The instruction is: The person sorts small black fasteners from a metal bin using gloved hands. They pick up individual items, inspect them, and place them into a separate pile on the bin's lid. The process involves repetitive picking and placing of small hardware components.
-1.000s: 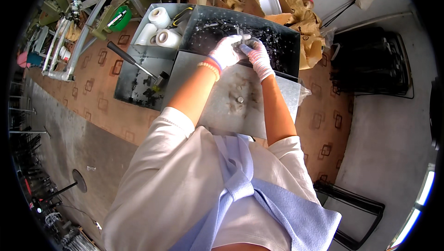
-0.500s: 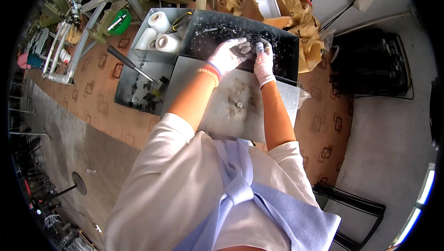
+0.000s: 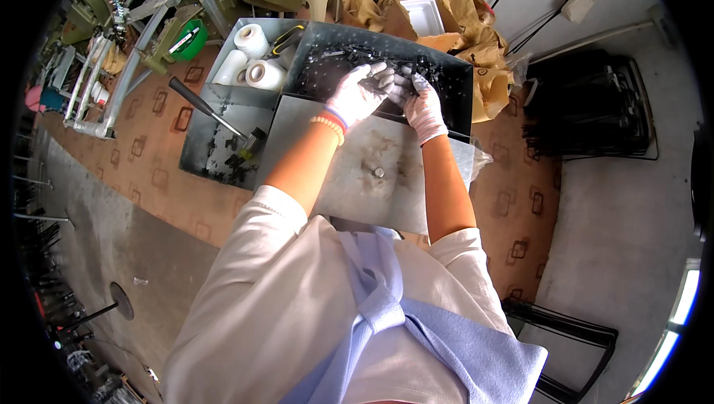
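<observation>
Both my hands wear pale gloves with grey, dirty fingertips and meet over a metal bin (image 3: 471,106) holding many small black parts (image 3: 349,54). My left hand (image 3: 360,93) is cupped, with its fingers curled toward the right one. My right hand (image 3: 423,104) has its fingers bent in against the left fingertips. Something dark shows between the fingers, too small to name. Below my hands lies a flat metal plate (image 3: 335,173) with a short round peg (image 3: 378,172) and brownish smudges around it.
Left of the bin, one compartment holds white film rolls (image 3: 265,74) and a yellow-black tool (image 3: 288,38). A hammer (image 3: 195,97) leans in the compartment below, beside black bits. Brown paper (image 3: 487,91) and a white tray (image 3: 424,15) stand behind. Black frames (image 3: 587,106) rest at right.
My right hand has turned, its fingers now bending left to meet the left hand's fingers. The left hand stays cupped. The whole view has shifted slightly.
</observation>
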A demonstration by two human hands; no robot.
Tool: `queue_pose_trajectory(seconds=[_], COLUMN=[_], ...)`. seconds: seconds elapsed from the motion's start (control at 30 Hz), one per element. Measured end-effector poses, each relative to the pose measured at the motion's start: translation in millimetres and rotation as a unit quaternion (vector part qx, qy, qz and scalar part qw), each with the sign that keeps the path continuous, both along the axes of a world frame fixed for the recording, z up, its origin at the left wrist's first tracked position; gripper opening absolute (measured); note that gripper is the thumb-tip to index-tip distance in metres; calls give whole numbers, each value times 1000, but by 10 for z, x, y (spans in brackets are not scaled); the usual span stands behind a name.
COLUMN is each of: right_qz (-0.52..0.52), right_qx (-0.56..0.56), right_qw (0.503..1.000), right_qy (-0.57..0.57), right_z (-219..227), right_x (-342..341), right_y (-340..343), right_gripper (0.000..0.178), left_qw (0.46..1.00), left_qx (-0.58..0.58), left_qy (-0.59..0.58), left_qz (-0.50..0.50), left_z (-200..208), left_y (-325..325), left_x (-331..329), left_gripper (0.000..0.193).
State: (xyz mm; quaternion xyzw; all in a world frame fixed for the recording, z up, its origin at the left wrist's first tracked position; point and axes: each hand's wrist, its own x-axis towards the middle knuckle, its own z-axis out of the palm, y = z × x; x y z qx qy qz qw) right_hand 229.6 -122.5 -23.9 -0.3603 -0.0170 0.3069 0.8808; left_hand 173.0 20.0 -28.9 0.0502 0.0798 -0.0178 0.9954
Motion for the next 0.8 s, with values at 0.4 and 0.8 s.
queue_pose_trajectory(seconds=[0.4,0.8], right_qz=[33,-119], right_qx=[41,-69], right_qw=[996,989], right_qy=[70,48], right_z=[152,199], right_x=[-25,-95], right_y=[-9,136], right_gripper=[44,41], left_qw=[1000,997], left_qx=[-10,73], left_qy=[-21,13], left_qz=[5,-18], left_z=[65,95], left_y=[-7,-16], left_x=[-42,-48], left_gripper=[31,35])
